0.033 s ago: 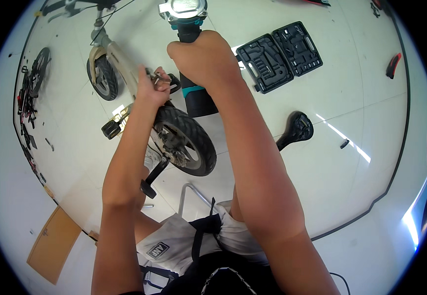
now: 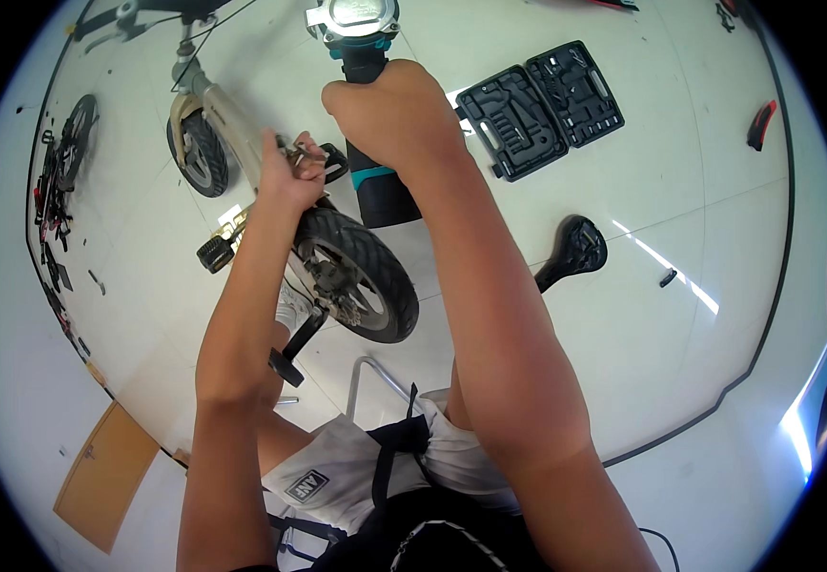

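Note:
My right hand [image 2: 396,112] is wrapped round the handle of a cordless power tool [image 2: 385,197], black with teal trim. Its silver, round head [image 2: 360,17] points away from me, and my fist hides most of the grip. To its left, my left hand [image 2: 295,172] is closed at the frame of a beige bicycle [image 2: 232,129], just ahead of the rear wheel [image 2: 358,276]. The curled fingers are on a small metal part there, too small to name. The bicycle leans with its front wheel [image 2: 198,153] farther off; one pedal [image 2: 285,368] juts toward me.
An open black tool case [image 2: 542,112] lies on the tiled floor [image 2: 661,181] to the right. Nearer lies a black bicycle saddle [image 2: 577,250]. A red-and-black piece [image 2: 762,126] is at far right. Dark bicycle parts [image 2: 56,191] line the left edge. A metal tube [image 2: 354,381] stands before my knees.
My left hand and the bicycle have shifted very slightly left. The power tool in my right hand has barely moved.

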`<action>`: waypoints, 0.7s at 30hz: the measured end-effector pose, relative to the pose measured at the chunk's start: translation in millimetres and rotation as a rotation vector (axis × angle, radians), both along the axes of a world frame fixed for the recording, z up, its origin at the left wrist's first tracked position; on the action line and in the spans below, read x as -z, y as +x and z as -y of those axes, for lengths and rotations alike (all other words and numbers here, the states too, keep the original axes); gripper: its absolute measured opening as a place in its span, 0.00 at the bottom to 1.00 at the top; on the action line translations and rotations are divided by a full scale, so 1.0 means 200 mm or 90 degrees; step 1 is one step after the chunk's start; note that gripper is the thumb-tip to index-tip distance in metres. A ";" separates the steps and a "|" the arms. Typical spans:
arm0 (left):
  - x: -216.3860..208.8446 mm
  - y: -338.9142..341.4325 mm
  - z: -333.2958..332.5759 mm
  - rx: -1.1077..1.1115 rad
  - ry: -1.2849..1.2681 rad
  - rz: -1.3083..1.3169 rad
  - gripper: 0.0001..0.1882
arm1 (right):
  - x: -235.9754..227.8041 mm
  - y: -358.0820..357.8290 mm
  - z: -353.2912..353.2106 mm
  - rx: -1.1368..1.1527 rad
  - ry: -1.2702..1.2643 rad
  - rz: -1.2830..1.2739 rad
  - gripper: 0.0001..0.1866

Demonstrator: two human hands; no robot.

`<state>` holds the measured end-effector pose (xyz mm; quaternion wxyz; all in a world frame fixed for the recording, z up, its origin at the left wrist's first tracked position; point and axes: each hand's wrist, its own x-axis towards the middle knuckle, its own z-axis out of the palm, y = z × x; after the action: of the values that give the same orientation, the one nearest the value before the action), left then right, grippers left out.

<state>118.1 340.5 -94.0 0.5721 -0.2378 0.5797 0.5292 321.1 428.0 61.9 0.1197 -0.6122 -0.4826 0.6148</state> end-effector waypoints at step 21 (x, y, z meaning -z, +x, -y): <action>-0.59 -0.29 0.76 -0.097 0.193 0.068 0.43 | 0.02 -0.21 0.10 -0.077 0.013 0.039 0.18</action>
<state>60.9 188.4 24.3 0.5898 -0.2199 0.4425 0.6387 279.0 407.6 57.8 0.0737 -0.5994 -0.5285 0.5967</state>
